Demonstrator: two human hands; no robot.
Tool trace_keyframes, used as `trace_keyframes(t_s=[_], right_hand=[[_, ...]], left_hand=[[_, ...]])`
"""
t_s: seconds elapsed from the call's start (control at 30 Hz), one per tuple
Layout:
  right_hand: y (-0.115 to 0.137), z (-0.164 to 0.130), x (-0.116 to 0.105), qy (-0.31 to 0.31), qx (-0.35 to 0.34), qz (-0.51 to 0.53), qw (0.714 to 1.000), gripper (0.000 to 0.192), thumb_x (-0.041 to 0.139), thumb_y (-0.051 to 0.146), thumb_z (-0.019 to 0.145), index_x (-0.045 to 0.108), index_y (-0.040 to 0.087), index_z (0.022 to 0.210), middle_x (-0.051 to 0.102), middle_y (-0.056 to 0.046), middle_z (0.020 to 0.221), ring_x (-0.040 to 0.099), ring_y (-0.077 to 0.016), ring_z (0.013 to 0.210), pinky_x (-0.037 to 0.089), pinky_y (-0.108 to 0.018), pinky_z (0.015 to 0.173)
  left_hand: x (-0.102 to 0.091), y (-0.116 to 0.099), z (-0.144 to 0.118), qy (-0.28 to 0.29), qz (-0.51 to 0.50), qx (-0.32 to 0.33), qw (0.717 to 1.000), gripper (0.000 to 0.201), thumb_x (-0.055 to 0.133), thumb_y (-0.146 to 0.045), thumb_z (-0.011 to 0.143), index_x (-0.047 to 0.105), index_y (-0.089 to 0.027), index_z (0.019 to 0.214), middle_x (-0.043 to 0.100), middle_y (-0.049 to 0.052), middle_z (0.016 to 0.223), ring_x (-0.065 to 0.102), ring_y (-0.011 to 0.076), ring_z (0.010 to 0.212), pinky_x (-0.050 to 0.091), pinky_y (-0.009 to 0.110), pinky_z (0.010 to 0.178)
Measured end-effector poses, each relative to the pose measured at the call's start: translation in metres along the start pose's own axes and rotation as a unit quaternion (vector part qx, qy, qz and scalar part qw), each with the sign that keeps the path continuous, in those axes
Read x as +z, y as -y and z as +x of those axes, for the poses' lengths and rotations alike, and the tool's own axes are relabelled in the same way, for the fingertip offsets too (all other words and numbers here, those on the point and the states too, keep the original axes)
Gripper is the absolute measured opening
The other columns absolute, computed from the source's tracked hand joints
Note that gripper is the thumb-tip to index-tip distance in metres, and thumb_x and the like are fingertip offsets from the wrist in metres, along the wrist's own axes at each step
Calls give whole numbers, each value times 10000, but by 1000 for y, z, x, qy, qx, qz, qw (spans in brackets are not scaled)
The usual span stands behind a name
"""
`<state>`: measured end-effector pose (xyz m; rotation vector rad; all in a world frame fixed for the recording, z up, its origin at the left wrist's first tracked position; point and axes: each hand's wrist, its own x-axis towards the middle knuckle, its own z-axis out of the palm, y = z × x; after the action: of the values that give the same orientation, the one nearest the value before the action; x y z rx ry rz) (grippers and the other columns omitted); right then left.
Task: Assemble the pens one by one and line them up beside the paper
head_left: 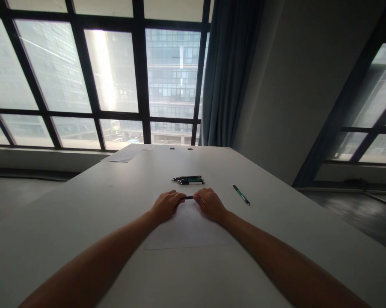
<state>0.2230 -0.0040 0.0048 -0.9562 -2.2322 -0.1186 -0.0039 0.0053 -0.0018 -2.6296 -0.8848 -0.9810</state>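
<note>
A dark pen (188, 197) lies level between my two hands, above the far part of a white sheet of paper (186, 233). My left hand (167, 204) is closed on the pen's left end. Its right end is in the closed fingers of my right hand (209, 203). Both ends are hidden by my fingers. Just beyond my hands a small bunch of black and green pens (190, 180) rests on the table. A single green and black pen (241, 194) lies slanted to the right of my right hand.
The long white table (109, 239) reaches toward the windows. Some paper sheets (124, 155) lie at its far left corner. Two small dark round spots (189, 149) mark the far end. A blue curtain (227, 77) hangs behind it, beside a wall.
</note>
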Motion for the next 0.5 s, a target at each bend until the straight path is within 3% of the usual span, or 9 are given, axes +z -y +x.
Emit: trace_keyframes(t_s=[0.13, 0.5], right_hand=[[0, 0, -1, -10, 1, -13, 1000, 256, 474, 381, 970, 606, 162, 955, 668, -81, 875, 584, -203, 809, 392, -351, 783], [0, 0, -2, -18, 9, -30, 999, 290, 397, 347, 993, 599, 162, 896, 660, -74, 824, 577, -188, 753, 377, -339, 775]], left_hand=[[0, 0, 0, -3, -1, -5, 1000, 254, 431, -314, 991, 619, -180, 1098, 714, 61, 895, 653, 173, 799, 517, 283, 700], [-1, 0, 0, 4, 4, -10, 1000, 256, 437, -315, 988, 623, -183, 1106, 710, 65, 888, 647, 173, 792, 518, 284, 696]])
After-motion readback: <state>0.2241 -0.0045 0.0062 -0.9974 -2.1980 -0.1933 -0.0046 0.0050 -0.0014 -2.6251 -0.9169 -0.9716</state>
